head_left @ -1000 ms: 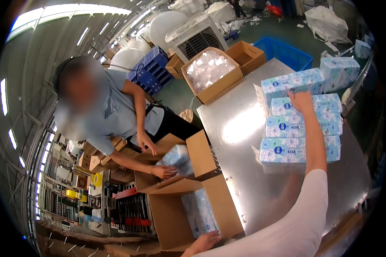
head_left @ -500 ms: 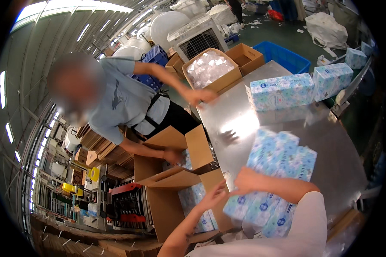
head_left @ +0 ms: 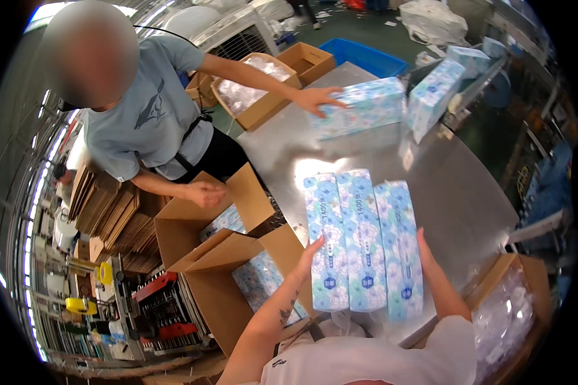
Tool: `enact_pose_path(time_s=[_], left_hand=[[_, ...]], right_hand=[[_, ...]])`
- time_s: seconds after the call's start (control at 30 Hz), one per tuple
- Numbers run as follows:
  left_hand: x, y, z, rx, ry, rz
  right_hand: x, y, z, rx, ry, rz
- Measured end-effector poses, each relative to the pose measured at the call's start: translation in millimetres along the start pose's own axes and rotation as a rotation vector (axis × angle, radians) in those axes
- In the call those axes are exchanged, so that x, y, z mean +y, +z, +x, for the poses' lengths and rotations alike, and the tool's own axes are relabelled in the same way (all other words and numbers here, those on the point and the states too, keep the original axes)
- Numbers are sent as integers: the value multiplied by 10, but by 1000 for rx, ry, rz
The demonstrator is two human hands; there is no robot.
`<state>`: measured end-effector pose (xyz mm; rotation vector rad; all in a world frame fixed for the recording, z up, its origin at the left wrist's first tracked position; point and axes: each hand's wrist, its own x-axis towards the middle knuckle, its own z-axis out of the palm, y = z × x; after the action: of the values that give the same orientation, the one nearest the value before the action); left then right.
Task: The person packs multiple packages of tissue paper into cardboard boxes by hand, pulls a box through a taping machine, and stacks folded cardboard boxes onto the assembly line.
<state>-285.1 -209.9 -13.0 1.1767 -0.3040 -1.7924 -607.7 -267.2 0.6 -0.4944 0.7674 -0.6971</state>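
1. I'm clamping three blue floral tissue packs (head_left: 364, 240) side by side between my hands, above the near edge of the steel surface (head_left: 456, 186)
2. Left hand (head_left: 309, 252) grip is flat on the left pack's side; right hand (head_left: 430, 260) is pressing the right pack's side
3. Open cardboard box (head_left: 221, 292) is sitting just left, more packs inside
4. Co-worker's hand (head_left: 316, 99) is resting on a tissue pack (head_left: 366, 112) at the far end

The left hand (head_left: 309, 251) and the right hand (head_left: 428, 255) press three tissue packs (head_left: 364, 240) between them, above the metal table (head_left: 456, 186). An open cardboard box (head_left: 237, 282) stands beside. A co-worker's hand (head_left: 316, 100) touches another pack (head_left: 366, 108).
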Motion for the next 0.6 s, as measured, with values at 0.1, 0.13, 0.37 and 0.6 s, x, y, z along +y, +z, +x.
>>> enact_pose_path(time_s=[0.1, 0.13, 0.37, 0.6], left_hand=[[-36, -103, 22, -152, -37, -108], [5, 79, -76, -87, 26, -39], [-35, 133, -412, 22, 320, 114], [382, -680, -2135, -116, 848, 640]], right_hand=[[-87, -50, 335, -31, 5, 43], [-112, -43, 406, -14, 15, 71], [-151, 265, 470, -7, -43, 99], [199, 1331, 744, -145, -199, 4]])
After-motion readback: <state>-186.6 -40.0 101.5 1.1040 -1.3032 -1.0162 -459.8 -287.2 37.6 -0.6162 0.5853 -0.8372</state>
